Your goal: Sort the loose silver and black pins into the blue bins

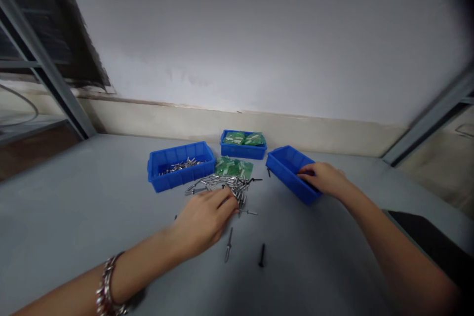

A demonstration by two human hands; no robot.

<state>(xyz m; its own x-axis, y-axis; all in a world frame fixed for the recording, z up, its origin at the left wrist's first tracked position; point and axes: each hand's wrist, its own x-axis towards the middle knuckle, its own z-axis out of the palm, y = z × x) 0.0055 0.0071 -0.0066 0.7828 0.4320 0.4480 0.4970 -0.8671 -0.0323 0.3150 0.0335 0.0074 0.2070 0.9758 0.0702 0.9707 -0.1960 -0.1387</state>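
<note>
My left hand (207, 215) reaches over a pile of silver pop rivets (239, 185). Its fingers are bent and pressed together, and their tips are hidden among the rivets, so what they hold cannot be seen. A few black screws (255, 179) lie mixed into the pile. At the right, my right hand (324, 177) dips over the near end of a tilted blue bin (289, 173). Its fingers are curled closed inside the rim, with anything they hold hidden. One loose rivet (228, 245) and one black screw (261, 256) lie on the grey table near me.
Silver rivets fill part of a left blue bin (181, 177). Green packets (242, 138) sit in a rear blue bin (243, 151), and another green packet (231, 166) lies before it. A dark flat object (425, 229) rests at the right. A wall (259, 59) stands behind.
</note>
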